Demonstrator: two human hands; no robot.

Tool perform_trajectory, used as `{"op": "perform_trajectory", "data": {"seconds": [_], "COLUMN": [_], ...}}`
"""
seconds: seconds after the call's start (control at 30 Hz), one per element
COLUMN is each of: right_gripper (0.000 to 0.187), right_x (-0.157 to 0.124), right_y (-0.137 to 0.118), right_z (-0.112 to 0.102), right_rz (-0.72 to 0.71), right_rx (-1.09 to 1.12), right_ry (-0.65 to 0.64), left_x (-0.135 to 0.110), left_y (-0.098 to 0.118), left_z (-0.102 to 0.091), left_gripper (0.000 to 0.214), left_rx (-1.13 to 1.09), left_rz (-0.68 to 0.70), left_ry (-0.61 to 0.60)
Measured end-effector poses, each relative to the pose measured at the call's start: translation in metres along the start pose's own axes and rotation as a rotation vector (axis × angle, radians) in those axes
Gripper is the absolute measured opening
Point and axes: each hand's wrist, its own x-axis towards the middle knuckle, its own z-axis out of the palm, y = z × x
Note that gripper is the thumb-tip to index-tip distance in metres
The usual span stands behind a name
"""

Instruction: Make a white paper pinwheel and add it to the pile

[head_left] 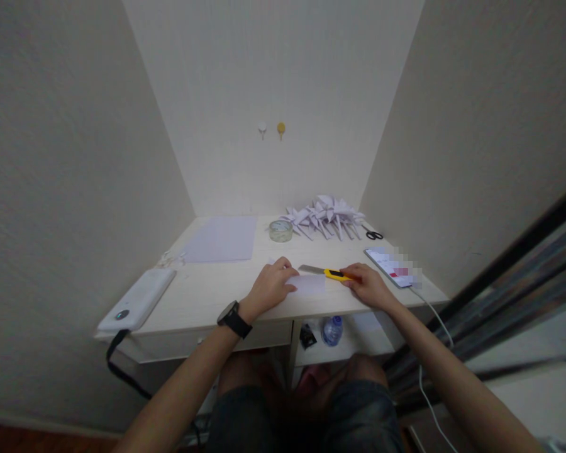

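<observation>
- Head view: right hand [366, 286] was closed on the handle of a yellow knife [338, 275], fingers and thumb wrapped at its right end, no visible gap.
- Knife lay left of that grip, long axis roughly side to side across the desk [226, 296], blade [311, 269] pointing left.
- Blade tip sat near the left hand [271, 288], just short of its fingers, so the metal spanned most of the space between the hands.
- Small paper [310, 285] was on the desk in front of the person, between both hands, long side also running left to right. Blade showed along its far edge, roughly parallel.
- Left hand was nearer the paper: over its left end, fingers part curled, thumb on the sheet.
- Dim and small there: couldn't tell if that hand pinched the paper or only pressed it, nor if the blade touched.
- Tape roll [281, 231] and folded paper shapes [332, 215] stood farther back, clear of both hands.
</observation>
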Motion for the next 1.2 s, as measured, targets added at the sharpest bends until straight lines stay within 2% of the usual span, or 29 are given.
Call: {"op": "perform_trajectory", "data": {"seconds": [0.1, 0.2, 0.4, 0.5, 0.57, 0.7, 0.9, 1.03, 1.2], "right_gripper": [0.028, 0.029, 0.03, 0.03, 0.031, 0.03, 0.033, 0.023, 0.02], "right_x": [0.001, 0.002, 0.007, 0.009, 0.01, 0.012, 0.017, 0.017, 0.012], "right_y": [-0.006, -0.008, -0.009, -0.01, -0.011, -0.019, -0.04, -0.04, -0.036], "right_z": [0.0, 0.001, 0.002, 0.001, 0.001, -0.001, 0.012, 0.024, 0.025], "right_rz": [-0.015, -0.051, -0.084, -0.088, -0.103, -0.135, -0.184, -0.186, -0.189], "right_rx": [0.051, 0.089, 0.098, 0.084, 0.072, 0.051, -0.034, -0.067, -0.062], "right_ry": [-0.001, -0.033, -0.125, -0.161, -0.173, -0.193, -0.176, -0.134, -0.106], "left_x": [-0.002, -0.002, 0.004, 0.002, -0.003, -0.011, -0.015, -0.016, -0.018], "left_y": [-0.002, -0.005, -0.016, -0.012, -0.004, 0.01, 0.007, 0.005, 0.01], "left_z": [-0.003, -0.007, -0.009, -0.007, -0.003, 0.009, 0.028, 0.029, 0.024], "left_gripper": [0.019, 0.019, 0.026, 0.037, 0.041, 0.043, 0.051, 0.051, 0.048], "left_rx": [-0.014, -0.047, -0.018, 0.083, 0.142, 0.172, 0.144, 0.147, 0.152], "left_rz": [0.007, -0.012, -0.085, -0.076, -0.015, 0.13, 0.101, 0.072, 0.067], "left_ry": [0.021, 0.015, -0.041, 0.018, 0.05, -0.051, -0.198, -0.214, -0.193]}}
